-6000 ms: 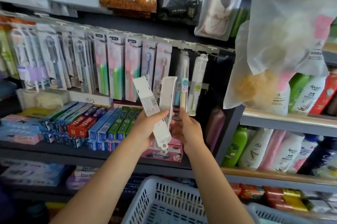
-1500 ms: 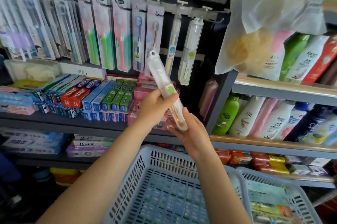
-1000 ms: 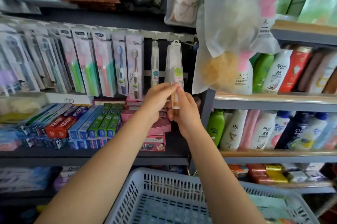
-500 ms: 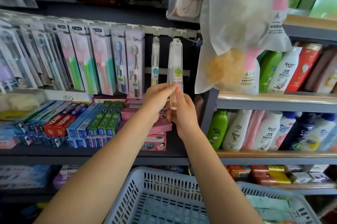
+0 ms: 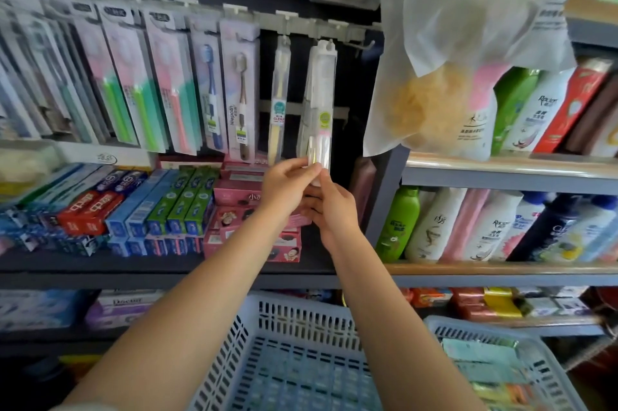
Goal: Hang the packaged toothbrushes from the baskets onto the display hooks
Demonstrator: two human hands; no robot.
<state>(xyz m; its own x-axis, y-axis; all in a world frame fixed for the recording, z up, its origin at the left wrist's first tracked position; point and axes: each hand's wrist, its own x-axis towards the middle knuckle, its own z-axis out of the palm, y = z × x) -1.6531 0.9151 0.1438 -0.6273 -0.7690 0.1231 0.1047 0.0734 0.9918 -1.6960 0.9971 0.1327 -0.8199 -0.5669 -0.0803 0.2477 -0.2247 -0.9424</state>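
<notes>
A clear packaged toothbrush (image 5: 319, 102) with a green sticker hangs upright from a display hook (image 5: 330, 42) on the white hook rail (image 5: 334, 29). My left hand (image 5: 288, 180) pinches the pack's bottom end from the left. My right hand (image 5: 331, 201) touches the same end from below and right, fingers pointing up. Another slim toothbrush pack (image 5: 279, 99) hangs just to its left, and several carded toothbrushes (image 5: 167, 82) fill the hooks further left. An empty hook (image 5: 366, 45) sticks out to the right.
A blue-white slotted basket (image 5: 287, 357) sits below my arms, a second basket (image 5: 508, 367) with flat packs at its right. Toothpaste boxes (image 5: 140, 206) fill the shelf below the hooks. A hanging plastic bag (image 5: 461, 42) and shampoo bottles (image 5: 485, 226) crowd the right.
The pack went from tilted above the basket to upright on its hook. In the last half second both hands slid down to its bottom end.
</notes>
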